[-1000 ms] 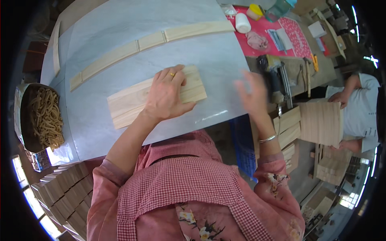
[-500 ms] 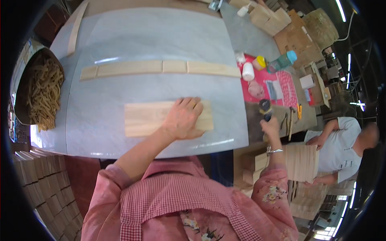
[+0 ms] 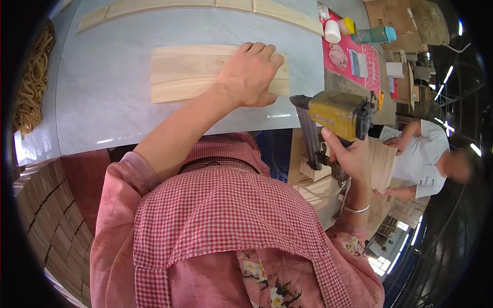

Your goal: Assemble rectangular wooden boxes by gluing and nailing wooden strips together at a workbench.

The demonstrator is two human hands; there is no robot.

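Observation:
A pale rectangular wooden board point(image 3: 179, 66) lies on the grey marbled tabletop point(image 3: 113, 87), with a lengthwise seam or edge showing along its near part. Over the board's right half rests my left hand point(image 3: 249, 77), fingers bent across it and thumb by the near right corner, holding it down. My right hand point(image 3: 352, 159) is wrapped around the handle of a yellow and black nail gun point(image 3: 334, 115). The gun is raised beside the table's right edge, its nose just right of the board and apart from it. Part of the grip is hidden behind my thumb and fingers.
Jointed wooden strips point(image 3: 169, 9) lie farther back. Brown bands point(image 3: 33, 87) fill a container at left. A white bottle point(image 3: 332, 32), a teal bottle point(image 3: 377, 35) and a pink cloth point(image 3: 338, 55) sit at right. Another person point(image 3: 429, 154) handles stacked boards point(image 3: 382, 164). Wooden blocks point(image 3: 51, 215) are piled lower left.
My right hand has brought the nail gun up from the right-hand side surface toward the board. My left hand stays on the board. The view has tilted lower, toward my apron.

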